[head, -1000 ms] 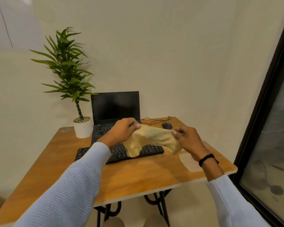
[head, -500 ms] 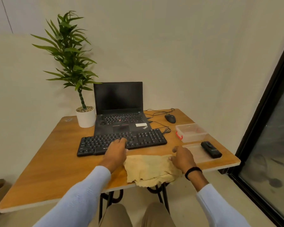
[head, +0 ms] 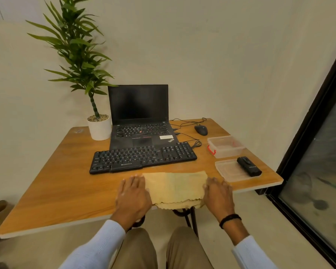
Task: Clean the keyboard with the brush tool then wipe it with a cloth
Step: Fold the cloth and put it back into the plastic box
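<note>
A yellow cloth (head: 175,186) lies flat and folded on the wooden table (head: 66,181), its near edge hanging over the table's front. My left hand (head: 133,197) rests flat on the cloth's left edge with straight fingers. My right hand (head: 218,195) rests flat on its right edge. The black keyboard (head: 142,157) lies just behind the cloth, untouched. A black brush tool (head: 249,166) lies on a clear lid (head: 231,171) at the right.
An open black laptop (head: 140,121) stands behind the keyboard, with a potted plant (head: 97,125) to its left. A mouse (head: 201,130) and cables lie at the back right. A clear plastic box (head: 225,146) sits near the right edge. A dark glass door is at the right.
The cloth came down from being stretched in the air above the keyboard to lying on the table's front edge. Both hands let go of their pinch and now lie flat on it.
</note>
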